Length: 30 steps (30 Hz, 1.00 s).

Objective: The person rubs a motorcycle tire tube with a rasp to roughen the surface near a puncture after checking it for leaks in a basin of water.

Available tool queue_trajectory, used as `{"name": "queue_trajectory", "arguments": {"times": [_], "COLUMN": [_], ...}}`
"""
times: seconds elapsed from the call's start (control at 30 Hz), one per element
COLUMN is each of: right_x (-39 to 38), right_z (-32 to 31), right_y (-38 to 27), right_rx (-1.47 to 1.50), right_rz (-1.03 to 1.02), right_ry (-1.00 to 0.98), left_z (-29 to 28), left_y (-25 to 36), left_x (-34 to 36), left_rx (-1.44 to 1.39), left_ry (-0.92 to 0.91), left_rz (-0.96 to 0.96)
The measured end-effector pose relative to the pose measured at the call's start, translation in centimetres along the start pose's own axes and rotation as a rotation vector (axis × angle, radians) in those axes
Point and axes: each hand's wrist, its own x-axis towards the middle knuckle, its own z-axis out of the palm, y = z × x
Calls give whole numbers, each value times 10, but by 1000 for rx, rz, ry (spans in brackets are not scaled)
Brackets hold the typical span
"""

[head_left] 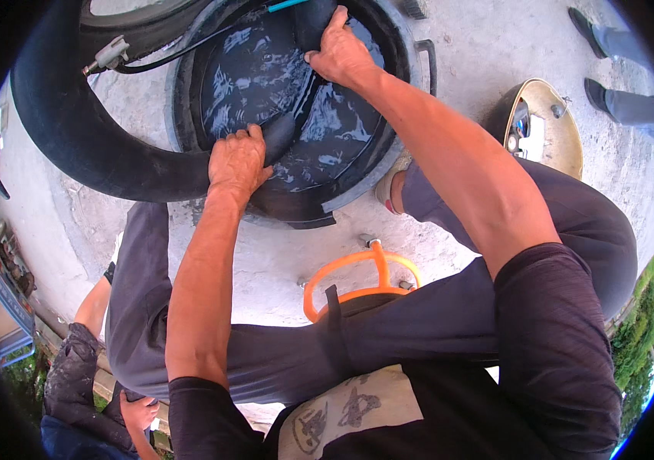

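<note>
A thick black inner tube (112, 157), inflated, curves in from the upper left and dips into a round black tub (183, 107) of water. My left hand (239, 162) is closed around the tube at the tub's near left edge. Farther off, my right hand (340, 52) grips another part of the tube near the tub's far side, thumb and fingers bent over it. Dark, rippling water hides part of the tube between my hands. A metal air chuck (111, 54) on a thin black hose lies beside the tub, and the hose crosses over the rim.
Behind the tube stands a black tire (139, 31). An orange-framed stool (342, 299) is near my legs. To the right sits a rounded container (547, 134) with small items. Another person's legs (629, 111) stand at far right; another person's sleeve (70, 372) shows at lower left.
</note>
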Motion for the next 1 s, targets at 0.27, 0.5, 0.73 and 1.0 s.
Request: {"name": "queue_trajectory", "arguments": {"times": [0.27,0.5,0.73,1.0], "right_x": [-18,-83,-114,-156], "right_z": [-17,-49,-103,-101], "right_y": [30,12,0,30], "right_rx": [225,643,585,1441], "right_rz": [-74,236,269,317], "right_ry": [-66,-494,-531,-321], "left_z": [-42,-68,-110,-160], "left_y": [-11,-18,2,29], "left_x": [-23,-69,-102,-105], "left_rx": [-258,-392,-635,-918], "left_ry": [-69,-87,-73,-81], "left_rz": [66,52,104,300]}}
